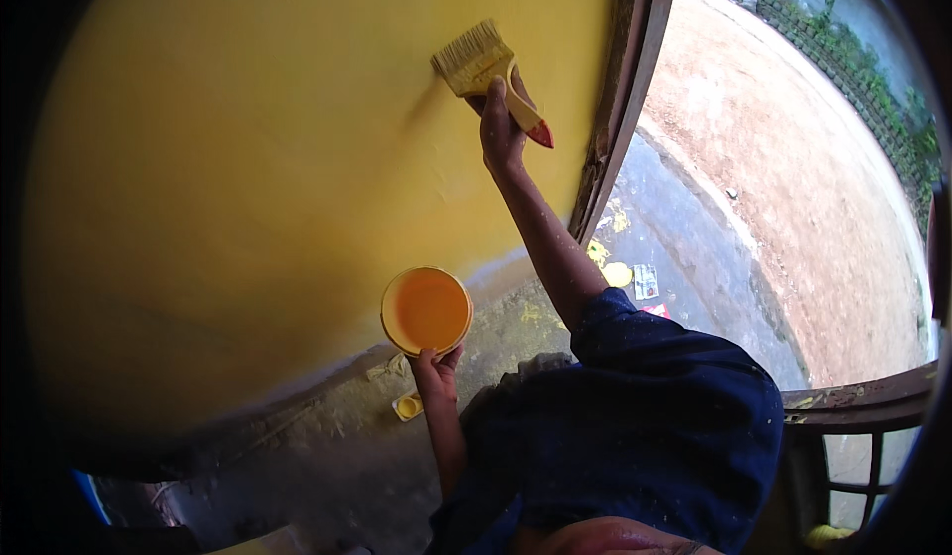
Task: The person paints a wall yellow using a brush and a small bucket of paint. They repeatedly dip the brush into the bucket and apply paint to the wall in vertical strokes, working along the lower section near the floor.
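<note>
My right hand [503, 123] is closed round a wide paintbrush [482, 62], its thumb on the brush's flat side. The brush has pale, paint-caked bristles and a light handle with a red tip. Its bristles point up and left, close to the yellow wall [248, 138]; whether they touch it I cannot tell. Lower down, my left hand [434, 371] grips the near rim of a round bucket [427, 309] with orange-yellow paint inside. The fingers beneath the bucket are partly hidden.
A dark wooden door frame [625, 89] edges the wall on the right. Outside lie a grey paved strip [684, 228] with yellow paint spills and a reddish dirt yard [793, 138]. A small container with yellow inside [408, 407] stands on the stained floor [327, 436] by the wall.
</note>
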### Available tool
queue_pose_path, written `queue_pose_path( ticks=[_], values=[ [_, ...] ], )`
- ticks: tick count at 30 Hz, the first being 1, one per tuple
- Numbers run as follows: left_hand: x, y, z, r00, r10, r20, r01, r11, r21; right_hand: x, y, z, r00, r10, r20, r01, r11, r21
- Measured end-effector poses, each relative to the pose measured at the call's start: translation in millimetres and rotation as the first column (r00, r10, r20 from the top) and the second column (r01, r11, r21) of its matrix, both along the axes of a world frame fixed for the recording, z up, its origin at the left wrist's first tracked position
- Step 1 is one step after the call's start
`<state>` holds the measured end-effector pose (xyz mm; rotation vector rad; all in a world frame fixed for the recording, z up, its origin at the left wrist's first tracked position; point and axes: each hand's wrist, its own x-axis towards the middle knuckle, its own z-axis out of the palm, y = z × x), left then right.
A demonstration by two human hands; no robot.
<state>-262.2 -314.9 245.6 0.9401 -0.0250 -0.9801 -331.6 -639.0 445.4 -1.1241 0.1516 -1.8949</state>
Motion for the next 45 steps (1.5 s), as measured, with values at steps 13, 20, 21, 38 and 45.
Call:
queue_pose_path(
  ticks=[13,20,21,38,45],
  values=[
    [31.3,3.3,15.4,0.993,-0.094,0.066,0.098,0.994,-0.045,9.4,4.6,55.6,0.996,0.04,0.085,-0.031,0.994,-0.108],
    [45.4,10.5,13.5,0.992,-0.123,0.029,0.123,0.992,-0.004,21.5,29.3,-36.5,0.982,-0.1,-0.159,0.149,0.93,0.337],
    [47.6,10.9,12.8,0.99,-0.134,0.05,0.136,0.99,-0.033,24.7,45.1,-83.9,0.977,-0.059,-0.206,0.148,0.881,0.449],
    [40.6,11.2,0.5,0.998,-0.063,-0.018,0.063,0.997,0.031,19.3,34.8,-89.6,0.994,-0.029,-0.103,0.078,0.858,0.508],
    [40.9,2.7,2.4,0.996,-0.092,-0.002,0.092,0.996,0.017,6.7,20.9,-18.1,0.999,0.015,-0.052,0.004,0.932,0.362]
  ],
)
